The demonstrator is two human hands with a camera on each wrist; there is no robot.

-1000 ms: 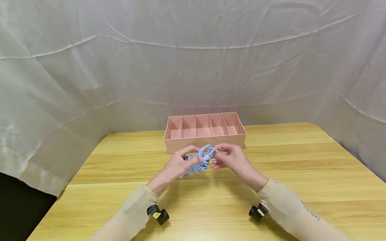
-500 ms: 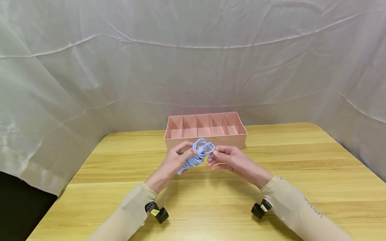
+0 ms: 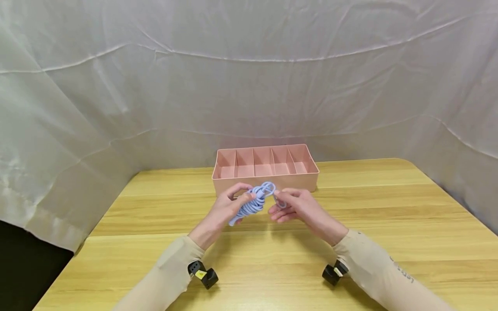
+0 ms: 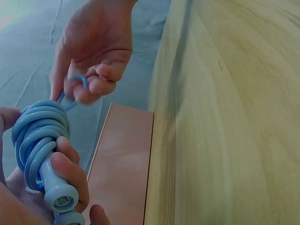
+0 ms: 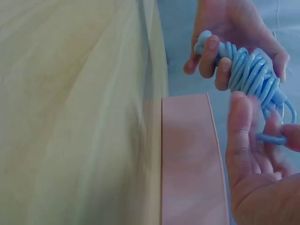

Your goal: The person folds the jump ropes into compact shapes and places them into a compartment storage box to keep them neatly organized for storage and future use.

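Observation:
A light blue cable wound into a tight bundle is held above the table in front of the pink tray. My left hand grips the bundle with fingers curled round it, its plug ends sticking out below. My right hand pinches a loose loop of the cable at the bundle's right end. The hands are close together, almost touching.
A pink divided tray with several empty compartments stands just behind the hands on the wooden table. White cloth hangs behind and at both sides. Small black wrist cameras sit under both forearms.
The loose loops at the bundle's top have been drawn down tighter, and my right hand has shifted slightly right with the cable end. The left hand keeps its grip.

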